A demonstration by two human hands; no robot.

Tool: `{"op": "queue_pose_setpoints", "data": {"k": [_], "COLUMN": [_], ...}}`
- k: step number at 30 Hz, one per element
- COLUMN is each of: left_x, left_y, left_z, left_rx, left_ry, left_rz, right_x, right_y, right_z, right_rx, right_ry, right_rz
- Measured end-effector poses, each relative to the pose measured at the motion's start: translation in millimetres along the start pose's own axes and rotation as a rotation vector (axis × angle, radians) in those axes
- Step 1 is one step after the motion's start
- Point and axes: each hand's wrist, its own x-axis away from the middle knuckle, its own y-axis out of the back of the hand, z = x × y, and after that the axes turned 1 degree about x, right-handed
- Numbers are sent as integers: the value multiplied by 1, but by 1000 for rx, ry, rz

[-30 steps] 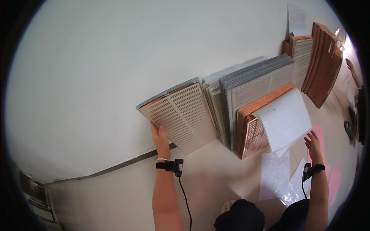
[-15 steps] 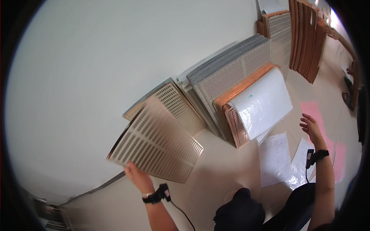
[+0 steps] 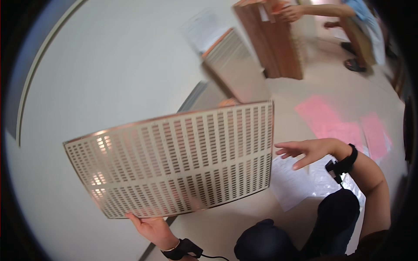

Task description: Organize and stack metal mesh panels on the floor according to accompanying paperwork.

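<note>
A large cream circuit-board panel [image 3: 174, 161], with rows of small dark rectangles and a thin copper edge, is held up in front of me. Its lower left edge is gripped by my left hand [image 3: 152, 229], the thumb showing on the near face and the other fingers partly hidden. Just off the panel's right edge, my right hand [image 3: 307, 152] has its fingers stretched out and apart, holding nothing. Black bands with small cabled devices are on both wrists.
Behind the panel, stacked boards [image 3: 237, 65] lean by the white wall [image 3: 109, 74]. Farther back, a person's hand [image 3: 292, 13] touches a stack of brown boards [image 3: 272, 43]. Pink sheets [image 3: 326, 117] and a white paper [image 3: 289, 182] lie on the floor.
The panel has been raised and turned to a wider, flatter position before me, still in my left hand. My right hand has come leftward to near its edge. The view has shifted.
</note>
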Motion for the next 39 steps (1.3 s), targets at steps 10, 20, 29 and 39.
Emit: {"op": "queue_pose_setpoints", "data": {"k": [10,20,29,39], "left_x": [18,31,87,104], "left_y": [-52,-14,-15,-22], "left_z": [259,439,472,479], "left_rx": [-82,-386,-549,-601], "left_ry": [655,1185,1242,1267], "left_rz": [355,708,715,689], "right_x": [152,212,253,267], "right_y": [57,64,56,57], "right_z": [-91,-181,-225,-261], "right_rx": [-568,-728,-939,-1059], "right_ry": [200,130,64,40], "right_rz": [-789,-1421,-1518,-1531]}}
